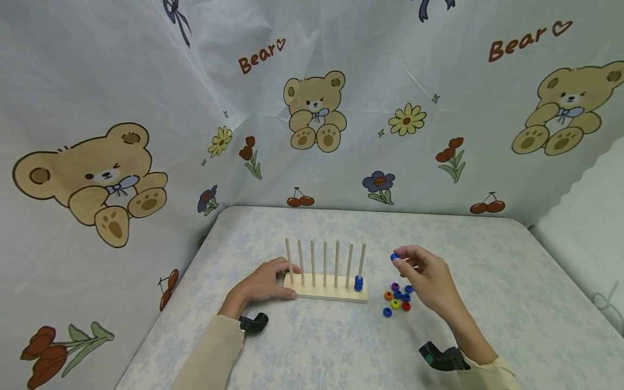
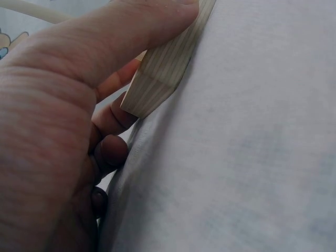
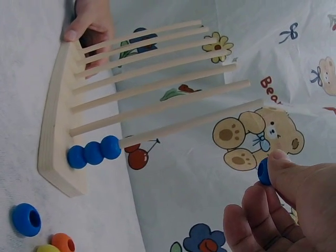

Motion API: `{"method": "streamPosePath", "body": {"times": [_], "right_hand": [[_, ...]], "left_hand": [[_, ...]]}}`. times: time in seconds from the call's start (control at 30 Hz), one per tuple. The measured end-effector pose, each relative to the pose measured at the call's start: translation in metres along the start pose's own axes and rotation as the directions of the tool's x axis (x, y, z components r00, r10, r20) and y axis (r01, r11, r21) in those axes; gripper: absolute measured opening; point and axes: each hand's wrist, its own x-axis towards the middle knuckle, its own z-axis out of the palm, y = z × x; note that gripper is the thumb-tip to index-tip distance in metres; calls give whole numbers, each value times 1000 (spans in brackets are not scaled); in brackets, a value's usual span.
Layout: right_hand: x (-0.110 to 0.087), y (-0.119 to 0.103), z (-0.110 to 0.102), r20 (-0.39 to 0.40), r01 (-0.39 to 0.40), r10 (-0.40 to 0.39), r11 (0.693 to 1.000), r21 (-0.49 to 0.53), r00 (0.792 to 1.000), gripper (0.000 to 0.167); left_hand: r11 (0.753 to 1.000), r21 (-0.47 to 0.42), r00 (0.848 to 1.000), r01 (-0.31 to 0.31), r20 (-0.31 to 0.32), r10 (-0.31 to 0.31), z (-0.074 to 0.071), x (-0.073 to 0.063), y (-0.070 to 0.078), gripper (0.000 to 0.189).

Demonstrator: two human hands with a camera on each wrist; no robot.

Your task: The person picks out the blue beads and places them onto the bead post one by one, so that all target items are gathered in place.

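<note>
A wooden peg rack [image 1: 324,290] stands on the table, a flat base with a row of several upright pegs. Its left end is gripped by my left hand [image 1: 263,280], thumb along the front edge and fingers behind, as the left wrist view shows on the base [image 2: 163,68]. Three blue beads [image 3: 93,153] are stacked at the bottom of the rightmost peg. My right hand [image 1: 431,279] pinches another blue bead [image 1: 394,257] between thumb and fingertips, raised to the right of that peg. In the right wrist view the held bead [image 3: 264,171] shows partly behind the thumb.
Loose beads lie on the table right of the rack, below my right hand: several blue, plus a purple bead [image 1: 395,286], an orange bead [image 1: 388,295], a yellow bead [image 1: 395,304] and a red bead [image 1: 406,306]. A bear-print cloth [image 1: 341,179] hangs behind the table [image 1: 312,346].
</note>
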Motion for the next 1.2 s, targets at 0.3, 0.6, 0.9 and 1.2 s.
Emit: {"method": "streamPosePath", "body": {"times": [0.3,0.6,0.9,1.2], "right_hand": [[11,-13,-10,-77,61,-60,998,3,995,24],[19,-20,-11,-121,76,-75,997,4,990,24],[23,-38,-5,-130,151,-139,985,80,982,24],[31,-47,-1,-177,161,-141,981,107,974,24]], "left_hand": [[1000,24,1000,-1,-2,1,0,2,-2,50],[1000,14,1000,9,-5,-9,1,3,-1,50],[1000,-7,1000,0,3,0,2,1,0,50],[1000,26,1000,2,-12,-2,1,1,-1,52]]}}
